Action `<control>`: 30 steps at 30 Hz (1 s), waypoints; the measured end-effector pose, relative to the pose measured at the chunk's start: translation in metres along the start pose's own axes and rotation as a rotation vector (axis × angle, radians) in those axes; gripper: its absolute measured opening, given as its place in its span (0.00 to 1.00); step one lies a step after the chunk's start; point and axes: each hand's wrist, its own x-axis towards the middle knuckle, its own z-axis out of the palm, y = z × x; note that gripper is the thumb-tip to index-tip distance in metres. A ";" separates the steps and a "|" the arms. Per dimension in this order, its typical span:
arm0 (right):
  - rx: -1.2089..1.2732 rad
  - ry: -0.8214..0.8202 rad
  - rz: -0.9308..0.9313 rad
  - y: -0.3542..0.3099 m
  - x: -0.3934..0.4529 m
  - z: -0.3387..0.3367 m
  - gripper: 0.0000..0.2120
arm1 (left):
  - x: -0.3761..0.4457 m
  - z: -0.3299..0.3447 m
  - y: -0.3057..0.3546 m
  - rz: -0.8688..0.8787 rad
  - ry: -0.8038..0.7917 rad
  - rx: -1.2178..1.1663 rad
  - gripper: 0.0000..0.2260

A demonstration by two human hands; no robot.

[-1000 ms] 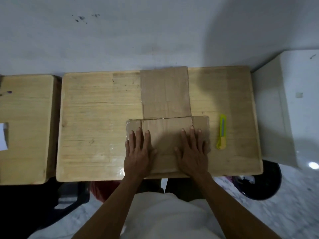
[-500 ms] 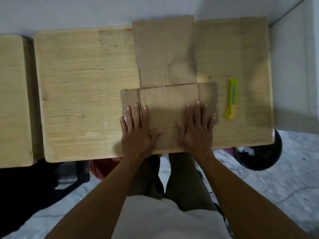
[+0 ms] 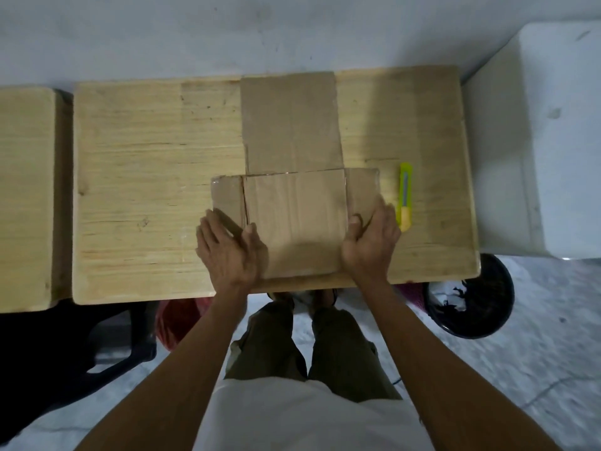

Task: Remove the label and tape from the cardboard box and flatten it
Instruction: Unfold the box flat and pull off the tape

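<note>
**Flattened box gripped at both sides on the desk**

The box [image 3: 294, 222] lay flat on the desk [image 3: 146, 190], plain brown cardboard opened out into a near panel with a narrow flap on either side and a long panel [image 3: 291, 123] reaching to the desk's far edge. Creases ran lengthwise down both panels, and a thin shiny strip, perhaps tape, showed along the seam between them and at the left flap's corner. No label showed on the upward face.

The left hand [image 3: 227, 250] had its thumb on top of the near panel and its fingers curled at the left flap's edge, a loose grip on the cardboard. The right hand [image 3: 370, 240] closed on the right flap likewise, thumb on top, fingers wrapped around the outer edge.

A yellow cutter [image 3: 405, 196] lay on the desk just beside the right hand. A second desk [image 3: 26, 196] stood to the left, a black bin [image 3: 471, 307] on the floor at right.
</note>
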 end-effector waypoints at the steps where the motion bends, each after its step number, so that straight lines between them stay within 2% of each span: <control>1: 0.023 -0.014 0.036 0.000 0.004 -0.001 0.27 | 0.001 -0.001 0.003 -0.010 0.015 -0.020 0.34; 6: 0.074 -0.063 0.209 -0.002 0.021 -0.002 0.28 | 0.010 -0.001 0.014 -0.058 0.057 -0.098 0.32; 10: 0.328 -0.060 0.334 -0.004 0.036 -0.008 0.27 | 0.014 -0.007 0.021 -0.192 0.111 -0.238 0.31; 14: 0.459 -0.058 0.179 -0.014 0.032 -0.021 0.22 | 0.004 -0.012 0.035 -0.120 0.263 -0.335 0.29; 16: 0.474 -0.099 0.098 -0.024 0.022 -0.021 0.20 | -0.001 -0.010 0.046 -0.065 0.268 -0.365 0.28; 20: 0.346 -0.234 -0.012 -0.034 0.007 -0.006 0.19 | -0.002 0.002 0.054 0.055 0.148 -0.295 0.25; 23: 0.208 -0.277 -0.112 -0.030 0.002 0.008 0.22 | -0.003 0.013 0.050 0.194 0.085 -0.226 0.26; 25: 0.139 -0.272 -0.230 -0.027 -0.003 0.016 0.23 | -0.004 0.023 0.041 0.290 0.044 -0.139 0.26; 27: 0.033 -0.223 -0.361 -0.020 -0.008 0.024 0.24 | -0.003 0.032 0.032 0.296 -0.035 -0.059 0.27; 30: -0.157 -0.227 -0.395 -0.009 -0.012 0.036 0.28 | 0.001 0.043 0.019 0.323 -0.080 0.084 0.27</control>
